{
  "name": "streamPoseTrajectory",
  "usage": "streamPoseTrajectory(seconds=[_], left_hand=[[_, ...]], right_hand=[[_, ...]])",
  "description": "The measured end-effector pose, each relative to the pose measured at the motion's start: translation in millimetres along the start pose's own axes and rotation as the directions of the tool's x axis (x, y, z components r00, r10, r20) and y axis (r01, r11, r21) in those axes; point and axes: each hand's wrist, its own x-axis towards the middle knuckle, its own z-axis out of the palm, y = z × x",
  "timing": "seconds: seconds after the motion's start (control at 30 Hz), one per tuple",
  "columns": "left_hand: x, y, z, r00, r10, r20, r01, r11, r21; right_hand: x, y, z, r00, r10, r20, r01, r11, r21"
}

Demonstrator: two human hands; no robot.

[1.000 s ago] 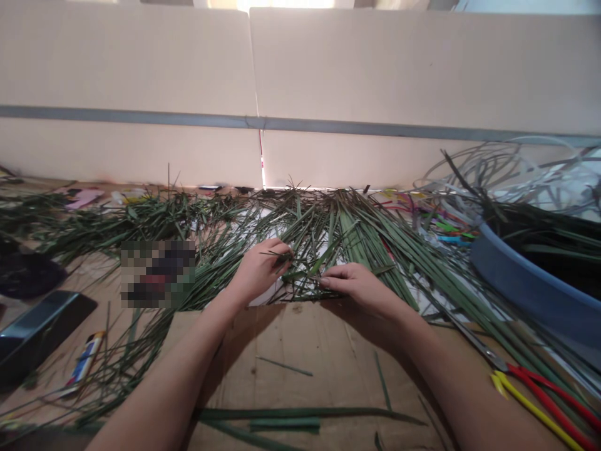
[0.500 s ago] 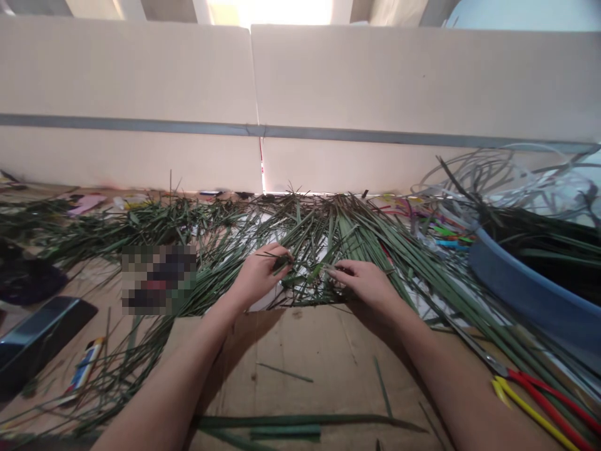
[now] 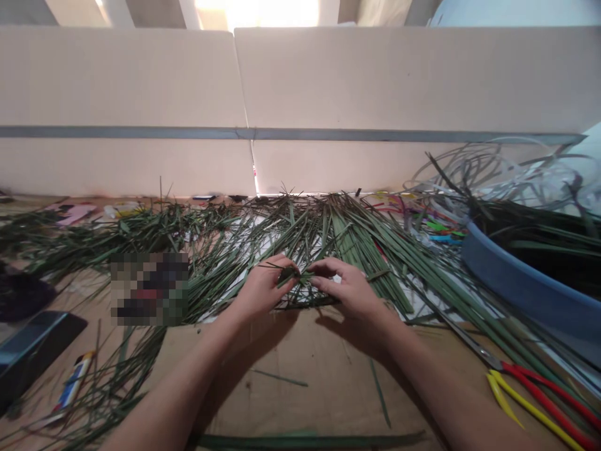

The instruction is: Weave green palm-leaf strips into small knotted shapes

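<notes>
My left hand [image 3: 268,285] is closed round a small piece made of green leaf strips [image 3: 304,276], some ends poking out between the fingers. From the right, my right hand [image 3: 345,287] pinches at strips on the same piece, thumb and forefinger close together. Exactly how the strips cross is too small to make out. Both hands hang over the near edge of a spread of long green leaf blades [image 3: 352,241]. Below my forearms lies a sheet of brown cardboard [image 3: 282,351], with a few loose strips on it.
Red-and-yellow-handled scissors [image 3: 521,376] lie at the right, near a blue tub [image 3: 516,275] full of leaves. On the left are a dark box-like object [image 3: 42,344], a glue tube [image 3: 74,383] and a purple-black bundle [image 3: 21,291]. A pale panel [image 3: 399,81] stands behind.
My right hand has moved left to the piece in my left hand, narrowing the gap between them. The camera view has shifted slightly.
</notes>
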Motion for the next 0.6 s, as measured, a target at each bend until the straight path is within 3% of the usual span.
streamPoseTrajectory(seconds=[0.23, 0.43, 0.6], left_hand=[[0, 6, 8.8, 0.99, -0.123, 0.063, 0.136, 0.939, -0.315], [0, 5, 15.7, 0.932, -0.338, 0.13, 0.343, 0.706, -0.619], [2, -1, 12.5, 0.923, -0.379, 0.068, 0.331, 0.691, -0.642]], right_hand=[[-1, -3, 0, 0.998, -0.056, -0.022, 0.055, 0.997, -0.047], [-3, -4, 3, 0.996, 0.088, -0.024, -0.082, 0.978, 0.194], [-2, -1, 4, 0.984, 0.177, -0.01, -0.163, 0.929, 0.332]])
